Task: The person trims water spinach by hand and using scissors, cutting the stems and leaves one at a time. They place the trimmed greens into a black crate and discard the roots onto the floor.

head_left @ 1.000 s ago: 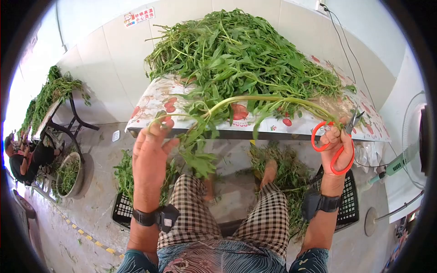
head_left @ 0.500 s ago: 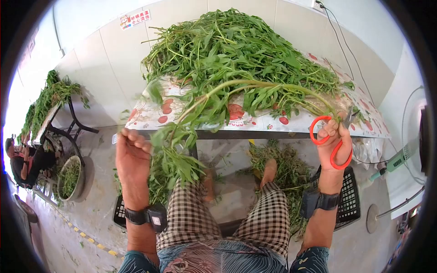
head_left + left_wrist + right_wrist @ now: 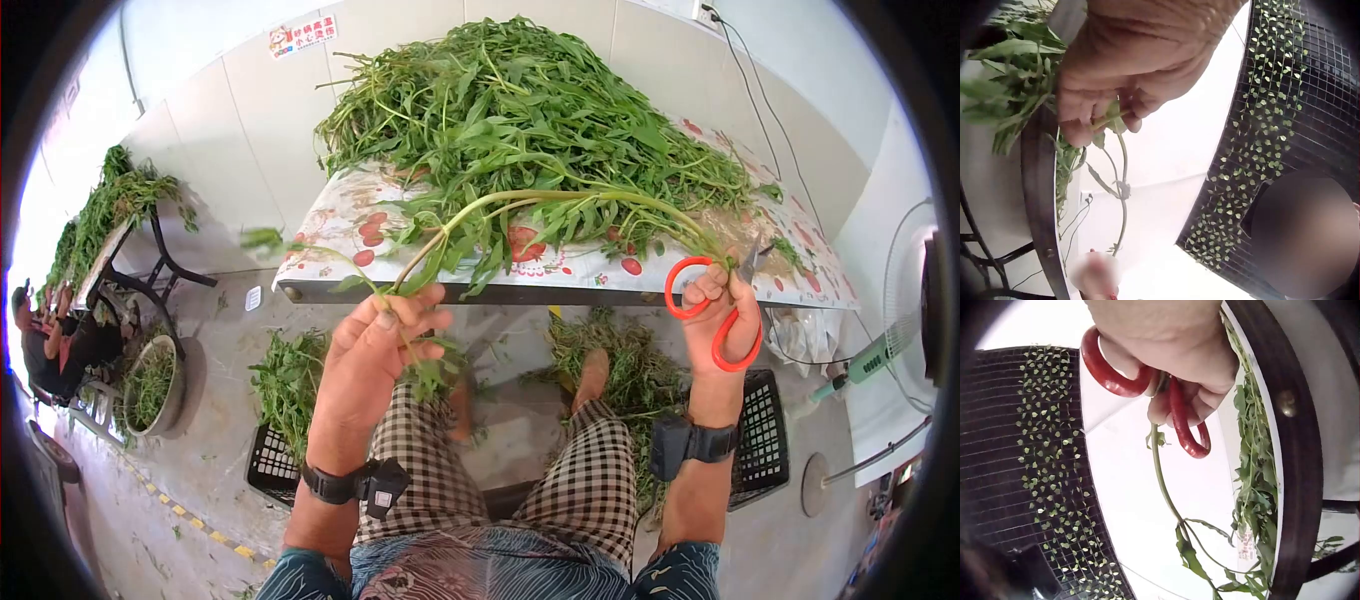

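Observation:
A long leafy green stem [image 3: 560, 194] arches between the two hands, in front of the table. Its left part is pinched between thumb and fingers of my left hand [image 3: 375, 355], with a thin side shoot [image 3: 335, 255] running off to the left. In the left wrist view the pinched piece of stem [image 3: 1110, 119] shows at the fingertips. My right hand [image 3: 722, 315] grips the other end together with red-handled scissors [image 3: 738, 345], whose dark blades point up and away. The right wrist view shows the scissors' red loops [image 3: 1113, 378] around the fingers and the stem hanging past them.
A large heap of greens [image 3: 510, 110] covers much of the patterned tablecloth [image 3: 330, 225]. Black baskets [image 3: 270, 465] and loose greens [image 3: 620, 370] are on the floor by the legs. A fan [image 3: 870, 360] stands right; another person [image 3: 60, 345] sits far left.
My left hand let go of the stem and swung left, then came back right and lower and pinched it again. The right hand stays nearly in place with scissors and stem.

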The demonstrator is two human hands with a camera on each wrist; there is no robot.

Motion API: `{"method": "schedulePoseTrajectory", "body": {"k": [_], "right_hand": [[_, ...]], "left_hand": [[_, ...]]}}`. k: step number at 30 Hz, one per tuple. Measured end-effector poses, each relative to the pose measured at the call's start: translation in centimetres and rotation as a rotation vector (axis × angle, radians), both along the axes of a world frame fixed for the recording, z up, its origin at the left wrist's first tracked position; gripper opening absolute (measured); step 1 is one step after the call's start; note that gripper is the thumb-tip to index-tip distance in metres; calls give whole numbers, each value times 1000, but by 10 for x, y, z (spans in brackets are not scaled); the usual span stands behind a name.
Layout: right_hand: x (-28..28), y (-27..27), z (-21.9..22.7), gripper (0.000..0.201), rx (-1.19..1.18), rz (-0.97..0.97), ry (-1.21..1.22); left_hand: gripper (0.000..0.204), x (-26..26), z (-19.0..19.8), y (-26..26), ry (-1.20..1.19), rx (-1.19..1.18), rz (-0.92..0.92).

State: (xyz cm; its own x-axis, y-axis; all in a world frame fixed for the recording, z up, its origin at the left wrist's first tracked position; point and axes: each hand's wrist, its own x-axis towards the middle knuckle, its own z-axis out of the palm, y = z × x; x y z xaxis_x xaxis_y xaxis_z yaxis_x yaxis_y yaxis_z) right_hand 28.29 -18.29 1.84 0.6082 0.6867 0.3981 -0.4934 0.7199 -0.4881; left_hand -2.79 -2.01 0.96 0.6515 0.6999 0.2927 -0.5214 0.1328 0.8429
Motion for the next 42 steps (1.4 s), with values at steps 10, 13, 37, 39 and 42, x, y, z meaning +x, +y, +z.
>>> {"method": "schedulePoseTrajectory", "body": {"k": [10,13,37,39,42], "right_hand": [[3,-8,-3,26,-19,-11,-49],[5,-2,-4,24,-76,-146,-43],[4,5,-11,23,-160,-185,7],[3,5,-17,24,-206,-180,10],[3,3,-24,24,-250,-194,11]], "left_hand": [[29,-3,6,12,107,32,250],[24,0,21,20,52,18,322],[27,11,59,55,-57,319,552],[28,9,50,63,14,154,448],[27,9,18,86,93,111,386]]}}
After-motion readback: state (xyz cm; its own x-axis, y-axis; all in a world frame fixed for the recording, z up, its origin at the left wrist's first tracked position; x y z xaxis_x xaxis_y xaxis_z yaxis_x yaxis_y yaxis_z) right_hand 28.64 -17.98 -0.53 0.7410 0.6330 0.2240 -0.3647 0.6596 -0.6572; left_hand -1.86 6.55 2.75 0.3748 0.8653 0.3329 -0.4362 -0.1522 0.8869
